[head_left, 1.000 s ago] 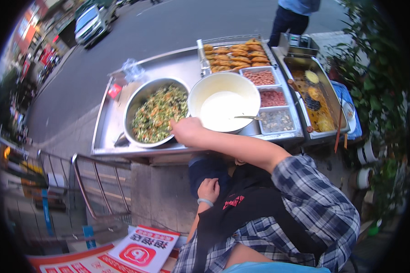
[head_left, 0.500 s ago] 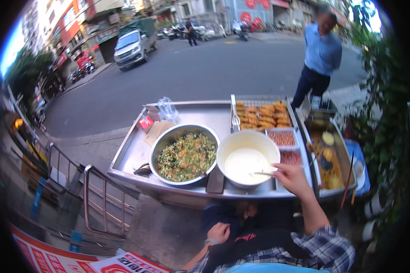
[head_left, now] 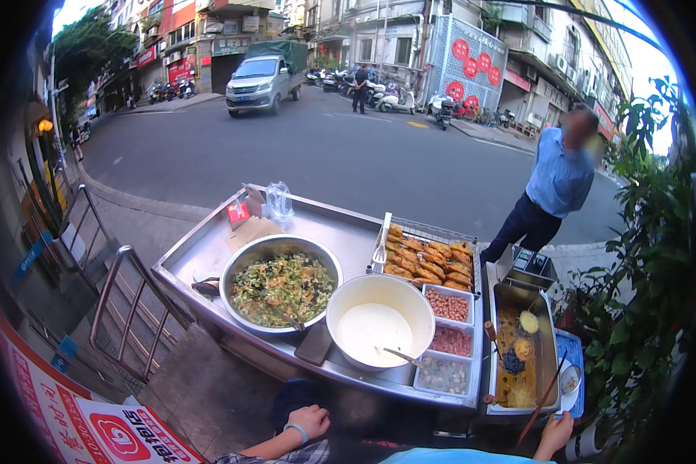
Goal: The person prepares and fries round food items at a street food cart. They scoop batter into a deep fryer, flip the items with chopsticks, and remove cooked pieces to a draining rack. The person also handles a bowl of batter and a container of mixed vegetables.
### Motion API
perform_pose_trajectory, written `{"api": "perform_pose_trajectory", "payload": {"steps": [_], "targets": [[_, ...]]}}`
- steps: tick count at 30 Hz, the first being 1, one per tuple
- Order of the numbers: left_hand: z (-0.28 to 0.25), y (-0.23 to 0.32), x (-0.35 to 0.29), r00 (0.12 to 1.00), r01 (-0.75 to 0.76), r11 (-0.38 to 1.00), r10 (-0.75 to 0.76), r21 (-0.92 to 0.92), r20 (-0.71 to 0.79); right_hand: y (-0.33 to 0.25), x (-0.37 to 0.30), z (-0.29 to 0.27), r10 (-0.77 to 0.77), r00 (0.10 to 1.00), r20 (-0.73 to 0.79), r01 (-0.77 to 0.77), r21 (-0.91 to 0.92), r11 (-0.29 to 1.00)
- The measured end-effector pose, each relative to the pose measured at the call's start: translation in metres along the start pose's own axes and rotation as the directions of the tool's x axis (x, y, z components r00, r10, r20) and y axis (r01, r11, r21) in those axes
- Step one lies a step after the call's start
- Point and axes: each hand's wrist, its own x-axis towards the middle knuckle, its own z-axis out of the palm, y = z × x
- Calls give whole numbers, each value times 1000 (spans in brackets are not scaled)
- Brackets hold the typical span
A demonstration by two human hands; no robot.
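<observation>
My left hand [head_left: 309, 422], a pale band at its wrist, hangs loosely curled before the cart's near edge, apparently with nothing in it. At the lower right, the fingers of my right hand [head_left: 557, 430] are pinched at the near end of a blue tray [head_left: 568, 346]; what they hold, if anything, is hard to make out. Long brown chopsticks [head_left: 544, 396] lean over the frying pan [head_left: 551, 329] just left of that hand. Fritters [head_left: 522, 349] sit in the pan's oil. A spoon [head_left: 400, 355] rests in a white pot of batter [head_left: 419, 299].
A steel bowl of chopped vegetables [head_left: 230, 291] stands left of the batter. Behind are fried pieces [head_left: 433, 263] on a rack, tongs [head_left: 382, 241], and small trays of peanuts [head_left: 446, 305] and pink pieces [head_left: 452, 340]. A person in blue [head_left: 553, 182] stands beyond; a truck [head_left: 264, 77] is on the road.
My right hand has let go of the spoon in the batter and moved right and nearer, beside the blue tray. The spoon now leans on the pot's rim. The view has shifted.
</observation>
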Motion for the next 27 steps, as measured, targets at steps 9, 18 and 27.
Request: {"api": "perform_pose_trajectory", "payload": {"steps": [9, 18, 27], "targets": [[-5, 2, -8, 992, 99, 994, -103, -51, -70, 55, -11, 57, -3, 970, 243, 39, -141, 989], [3, -5, -2, 996, 60, 997, -62, -40, -59, 26, -16, 39, -108, 908, 405, 169, -116, 979], [6, -10, -4, 992, -18, 998, 10, -62, -125, 14, -11, 41, -320, 827, 463, 365, -9, 931]]}}
